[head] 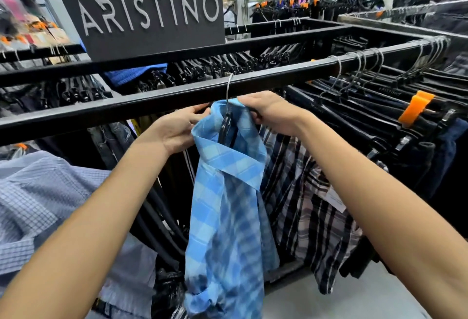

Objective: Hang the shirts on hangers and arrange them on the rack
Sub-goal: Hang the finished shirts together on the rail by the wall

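Hands over shirt's half-hidden hanger

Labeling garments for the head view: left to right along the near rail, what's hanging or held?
Pale blue fine-check shirt → left hand → blue plaid shirt → right hand → black-and-white plaid shirt → orange size marker.

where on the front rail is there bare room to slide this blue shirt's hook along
The front rail is bare from the blue checked shirt's hook leftward to the frame edge, and rightward up to the first of the metal hooks. Beyond that, hooks crowd the rail. Both the left hand and right hand grip the collar.
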### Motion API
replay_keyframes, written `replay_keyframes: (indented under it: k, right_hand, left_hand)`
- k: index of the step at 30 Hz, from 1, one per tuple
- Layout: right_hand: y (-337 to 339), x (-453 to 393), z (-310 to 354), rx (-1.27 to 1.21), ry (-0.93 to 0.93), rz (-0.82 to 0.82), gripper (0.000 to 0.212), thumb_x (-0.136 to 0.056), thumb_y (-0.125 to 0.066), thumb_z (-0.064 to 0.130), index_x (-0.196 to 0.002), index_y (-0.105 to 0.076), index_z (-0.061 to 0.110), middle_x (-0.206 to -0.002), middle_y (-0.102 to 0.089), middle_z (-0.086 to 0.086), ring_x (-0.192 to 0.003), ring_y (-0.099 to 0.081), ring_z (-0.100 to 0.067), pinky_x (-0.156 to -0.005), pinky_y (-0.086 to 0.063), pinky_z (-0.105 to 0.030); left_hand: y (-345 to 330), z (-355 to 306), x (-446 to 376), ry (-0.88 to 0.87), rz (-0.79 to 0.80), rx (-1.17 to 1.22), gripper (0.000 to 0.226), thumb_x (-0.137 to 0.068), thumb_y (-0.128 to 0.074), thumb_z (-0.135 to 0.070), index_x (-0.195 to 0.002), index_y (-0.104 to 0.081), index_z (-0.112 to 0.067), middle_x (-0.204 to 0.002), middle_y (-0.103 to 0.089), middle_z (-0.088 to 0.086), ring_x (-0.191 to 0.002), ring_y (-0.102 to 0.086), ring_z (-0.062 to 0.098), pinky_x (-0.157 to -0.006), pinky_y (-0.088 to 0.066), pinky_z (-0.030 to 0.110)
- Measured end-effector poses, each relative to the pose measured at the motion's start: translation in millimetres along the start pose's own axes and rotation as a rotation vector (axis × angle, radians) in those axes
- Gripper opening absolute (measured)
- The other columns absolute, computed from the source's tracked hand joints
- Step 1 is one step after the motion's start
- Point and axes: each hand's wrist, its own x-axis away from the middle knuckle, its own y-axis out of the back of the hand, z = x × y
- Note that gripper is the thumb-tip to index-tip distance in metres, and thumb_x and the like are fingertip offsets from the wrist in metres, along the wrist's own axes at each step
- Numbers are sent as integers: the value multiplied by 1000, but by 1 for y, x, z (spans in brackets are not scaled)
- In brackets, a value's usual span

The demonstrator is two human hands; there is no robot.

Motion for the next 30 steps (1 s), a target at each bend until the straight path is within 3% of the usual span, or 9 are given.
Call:
replay_keyframes:
  k: [3, 6, 10, 12, 16, 19, 23, 25, 30]
  right_hand:
    - [2, -7, -2, 61, -79, -43, 25, -101, -59, 36, -84, -69, 21, -60, -49, 15, -59, -37, -3, -58, -30, -22]
    - [-7, -12, -19, 212, -42, -156, 31, -99, -62, 27, -98, -72, -2, -74, -60, 1, -66, -50, -7, -62, -41, -22]
    - [-19, -5, -37, 246, 139, -220, 13, -100, -58, 16, -109, -67, 15, -103, -63, -10, -86, -60, -11, -82, -53, -29]
    - [-18, 4, -40, 347, 252, -237, 17, -97, -58, 10, -111, -65, 15, -112, -58, -9, -90, -58, -7, -84, -51, -20]
    - [-18, 18, -43, 602, 389, -208, 39, -82, -81, 25, -115, -61, 21, -102, -59, 3, -82, -55, -3, -74, -46, -16]
    - [-20, 14, -45, 718, 398, -275, 38, -80, -81, 16, -113, -62, 19, -88, -60, 5, -80, -57, -11, -73, -49, -28]
    - [-14, 15, -42, 660, 408, -413, 26, -83, -74, 0, -106, -69, 12, -75, -63, 6, -71, -60, -12, -72, -54, -33]
    - [-9, 17, -43, 626, 411, -451, 24, -84, -72, 1, -105, -71, 12, -72, -61, 10, -69, -59, -9, -71, -54, -29]
    - [-14, 22, -48, 615, 381, -334, 26, -91, -69, 9, -115, -70, 17, -71, -70, -1, -64, -65, -17, -61, -51, -26]
  left_hand:
    - [-3, 0, 1, 65, 48, 54, 38, -95, -38, 16, -118, -55, -8, -93, -74, 9, -74, -73, 17, -64, -61, 28]
    - [-3, 8, -5, 69, 63, 21, 35, -97, -43, 8, -126, -53, -8, -99, -70, 9, -81, -67, 17, -73, -58, 25]
    - [-7, 11, -1, 53, 66, -132, 17, -94, -64, -15, -110, -67, -13, -102, -66, 11, -82, -59, 16, -87, -47, 30]
    - [-14, 8, 5, -14, 16, -353, 7, -95, -65, -16, -102, -64, -18, -90, -69, 1, -75, -65, 10, -78, -52, 26]
    - [-18, 7, 3, -221, -256, -979, 10, -86, -73, -21, -91, -65, -23, -79, -66, -6, -70, -60, 6, -68, -53, 24]
    - [-24, 4, 4, -184, -249, -1078, 18, -78, -79, -21, -89, -66, -25, -69, -68, -6, -56, -62, 4, -63, -59, 23]
    - [-35, -4, 12, -191, -306, -1251, 20, -84, -73, -23, -95, -57, -28, -77, -73, -6, -62, -71, 9, -67, -57, 20]
    - [-34, -3, 13, -194, -310, -1102, 21, -87, -72, -17, -95, -55, -27, -78, -73, -3, -63, -72, 10, -75, -59, 24]
    - [-35, 14, 26, -314, -314, -397, 25, -83, -78, -1, -98, -62, -13, -71, -76, 7, -63, -73, 14, -58, -58, 26]
